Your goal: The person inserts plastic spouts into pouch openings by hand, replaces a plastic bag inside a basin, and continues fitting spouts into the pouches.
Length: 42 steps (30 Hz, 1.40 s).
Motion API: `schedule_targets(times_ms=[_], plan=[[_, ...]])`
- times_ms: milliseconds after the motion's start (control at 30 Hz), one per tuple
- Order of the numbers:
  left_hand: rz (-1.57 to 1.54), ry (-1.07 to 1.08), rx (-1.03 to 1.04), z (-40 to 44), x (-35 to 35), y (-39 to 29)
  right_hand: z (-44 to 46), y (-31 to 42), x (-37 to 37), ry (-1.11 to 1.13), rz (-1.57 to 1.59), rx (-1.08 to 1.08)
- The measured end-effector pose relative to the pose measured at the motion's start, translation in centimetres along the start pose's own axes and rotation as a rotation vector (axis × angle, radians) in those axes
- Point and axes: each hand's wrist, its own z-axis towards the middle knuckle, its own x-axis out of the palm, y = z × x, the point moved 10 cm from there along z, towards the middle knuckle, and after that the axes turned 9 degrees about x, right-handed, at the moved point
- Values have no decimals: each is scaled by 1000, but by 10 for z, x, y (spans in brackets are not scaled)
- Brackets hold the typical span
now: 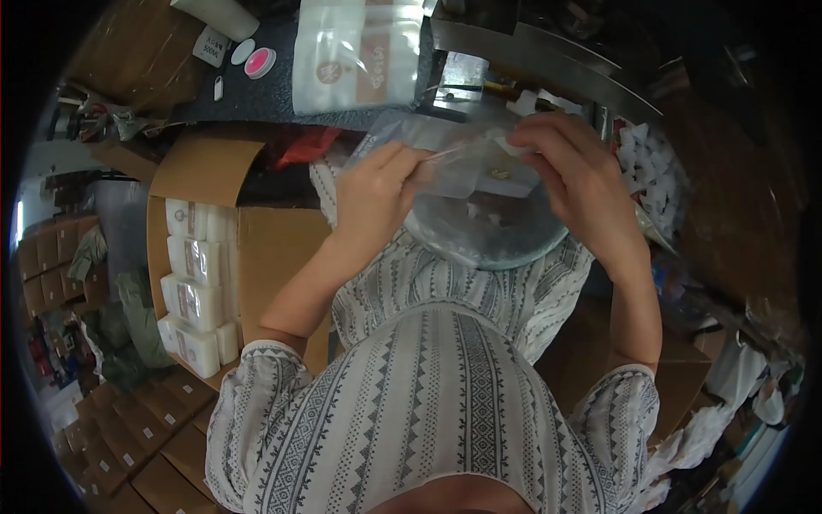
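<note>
My left hand (377,193) is closed, pinching the edge of a clear plastic bag (449,176) between thumb and fingers. Across from it, my right hand (582,176) has its thumb and fingers brought together on a small white piece (512,147) near the bag's other side; its exact kind is unclear. Below both hands, a round basin (488,257) with a translucent rim rests on my lap. Its contents are partly hidden by the bag. Just beyond my left hand lies another clear plastic sheet or bag (377,133).
A stack of printed clear bags (355,60) lies on the dark table, with a pink-topped round tub (259,62) beside it. At left, an open carton (282,257) holds several wrapped white packs (195,304). Small white pieces (651,176) are heaped at right.
</note>
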Motion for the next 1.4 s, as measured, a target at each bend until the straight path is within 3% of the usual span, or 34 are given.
schedule_targets(times_ms=[167, 233, 267, 333, 533, 600, 633, 667, 733, 767, 833, 967, 1033, 1067, 1133, 1200, 1233, 1300, 1333, 1400], plan=[[-265, 226, 47, -2, 55, -6, -4, -31, 14, 110, 276, 127], [-502, 415, -172, -7, 93, 5, -8, -45, 18, 121, 348, 214], [-503, 411, -168, 2, 97, 2, -10, -60, 12, 47, 295, 322], [-1008, 435, -647, -2, 126, 13, -16, -75, 0, -27, 236, 425], [-1100, 403, -836, 15, 154, 37, -44, -103, -31, 4, -169, 570], [-1181, 365, -787, 12, 153, 34, -58, -143, -39, 3, -696, 764], [-1262, 319, -728, 14, 149, 33, -65, -155, -35, 4, -692, 768], [-1258, 317, -719, 15, 144, 48, -69, -170, -28, 40, -651, 769], [-184, -267, -191, 37, 39, 98, -63, -176, -23, 77, -610, 762], [-184, -260, -196, 20, 39, 108, -65, -177, -21, 120, -480, 823], [663, 47, 79, 4, 56, 90, -68, -180, -19, 150, -349, 873], [364, -7, 92, -10, 28, 84, -81, -189, -26, 104, -466, 836], [269, 73, -114, -14, 16, 106, -81, -184, -31, 71, -466, 798], [269, 66, -116, -12, 11, 98, -76, -171, -42, -23, -426, 746], [142, -123, -98, -12, -12, 68, -62, -148, -53, -112, -381, 691], [106, -87, -103, -9, -9, 42, -47, -125, -32, -47, 189, 694], [68, -55, -98, -6, -3, 31, -40, -106, -25, -46, 189, 696], [68, -45, -56, 3, 2, 11, -16, -47, -18, -87, 242, 410], [69, -33, -21, 6, 4, 2, -14, -44, -15, -88, 242, 407], [43, -9, -1, 8, 5, -7, -7, -15, -16, -155, 60, 130]])
